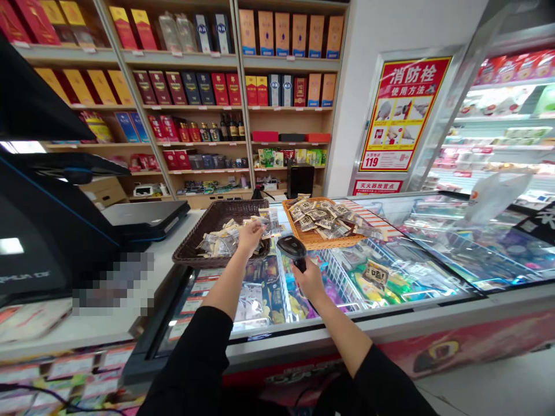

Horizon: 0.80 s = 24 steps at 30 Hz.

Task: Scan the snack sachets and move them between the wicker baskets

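While the left hand (pixel 250 238) has its fingers pinching a packet (pixel 269 222) at three o'clock of the dark basket (pixel 212 216), the right hand (pixel 310 277) grips a black scanner (pixel 291 247), packet's four o'clock. Step, apparently: scanning; calls for aligning both. Scanner: nose towards eleven, axis eleven-to-five. Packet: axis roughly twelve-to-six.

A shop, shown by stocked shelves (pixel 186 107), a display freezer (pixel 373 316) and price tags (pixel 203 107).

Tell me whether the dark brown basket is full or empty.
Neither: the dark brown basket is partly filled. Packets lie toward the front, and bare wicker shows behind them.
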Each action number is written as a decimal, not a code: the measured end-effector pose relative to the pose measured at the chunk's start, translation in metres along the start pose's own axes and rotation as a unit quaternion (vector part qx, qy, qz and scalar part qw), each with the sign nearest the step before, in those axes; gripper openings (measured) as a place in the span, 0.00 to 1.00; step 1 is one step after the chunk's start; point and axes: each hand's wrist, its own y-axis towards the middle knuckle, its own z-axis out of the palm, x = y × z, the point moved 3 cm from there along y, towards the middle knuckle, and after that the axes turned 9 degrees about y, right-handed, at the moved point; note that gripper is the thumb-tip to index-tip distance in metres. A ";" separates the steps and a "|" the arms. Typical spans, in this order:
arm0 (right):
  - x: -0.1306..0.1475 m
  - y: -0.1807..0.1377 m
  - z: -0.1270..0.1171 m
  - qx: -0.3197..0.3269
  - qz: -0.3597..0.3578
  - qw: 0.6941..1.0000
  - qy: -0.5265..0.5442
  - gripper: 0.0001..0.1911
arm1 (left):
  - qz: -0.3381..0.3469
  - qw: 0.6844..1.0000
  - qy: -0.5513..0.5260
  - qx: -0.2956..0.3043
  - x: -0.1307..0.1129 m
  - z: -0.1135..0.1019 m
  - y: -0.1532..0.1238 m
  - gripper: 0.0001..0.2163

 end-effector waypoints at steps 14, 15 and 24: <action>0.002 0.000 0.000 -0.010 -0.005 0.999 0.052 0.13 | -0.002 0.999 0.025 -0.023 0.001 0.000 0.000 0.13; 0.002 0.000 0.000 -0.011 -0.002 0.998 0.059 0.13 | -0.002 0.999 0.030 -0.024 0.000 -0.001 0.000 0.13; -0.005 -0.002 -0.002 -0.029 0.016 0.993 0.114 0.13 | -0.004 0.998 0.055 -0.022 -0.003 0.000 -0.002 0.13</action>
